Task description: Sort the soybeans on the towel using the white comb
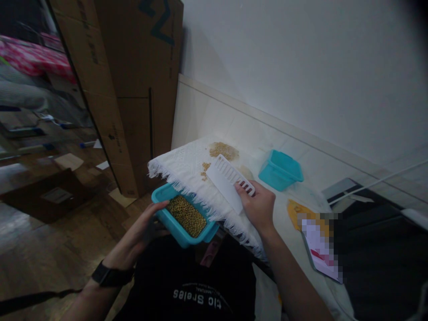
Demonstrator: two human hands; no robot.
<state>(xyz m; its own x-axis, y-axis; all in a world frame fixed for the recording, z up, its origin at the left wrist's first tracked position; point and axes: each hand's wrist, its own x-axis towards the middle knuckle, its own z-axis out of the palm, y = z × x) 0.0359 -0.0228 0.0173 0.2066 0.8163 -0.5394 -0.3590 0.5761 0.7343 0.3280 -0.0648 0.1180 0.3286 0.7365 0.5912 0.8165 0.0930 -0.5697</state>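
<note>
My left hand [147, 223] grips the near side of a teal plastic tub [200, 236] full of small tan beans [186, 216], held just under the fringed edge of a white cloth [182, 167]. My right hand [257, 206] is closed on a white slotted scraper [228, 180] that lies flat on the cloth, its far end pointing at the loose beans. A small pile of beans [223, 150] and a few scattered ones [205, 170] rest on the cloth beyond the scraper. A black watch sits on my left wrist.
A second, empty-looking teal tub [280, 169] stands on the cloth-covered surface to the right. Tall cardboard boxes [133, 84] lean against the wall at left. An orange packet [296, 211] and papers lie at right, near a dark object. Wooden floor spreads to the left.
</note>
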